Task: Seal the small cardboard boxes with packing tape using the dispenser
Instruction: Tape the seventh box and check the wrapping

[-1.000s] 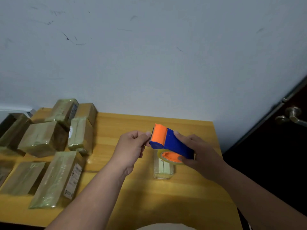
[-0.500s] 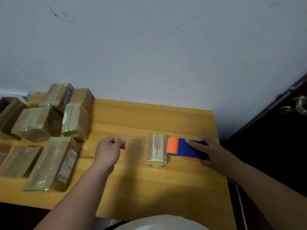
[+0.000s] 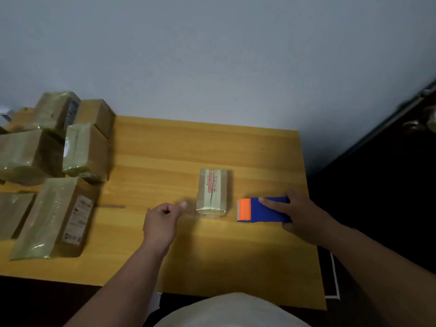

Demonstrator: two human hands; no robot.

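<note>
Right hand (image 3: 304, 215): my grip grasps dispenser (image 3: 263, 210), resting on bench (image 3: 165, 147) | Left hand (image 3: 162, 219): fingers curled, holding nothing, just left of box (image 3: 213, 192) | Box: flat mid-bench, beside dispenser | Taped boxes (image 3: 54, 159): piled far left

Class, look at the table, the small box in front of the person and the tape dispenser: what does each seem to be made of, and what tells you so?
Table: probably wood or wood laminate, smooth yellow finish with faint grain bands.
Small box: brownish cardboard under glossy clear tape, judging by the sheen.
Tape dispenser: likely moulded plastic, matte blue and orange.
</note>
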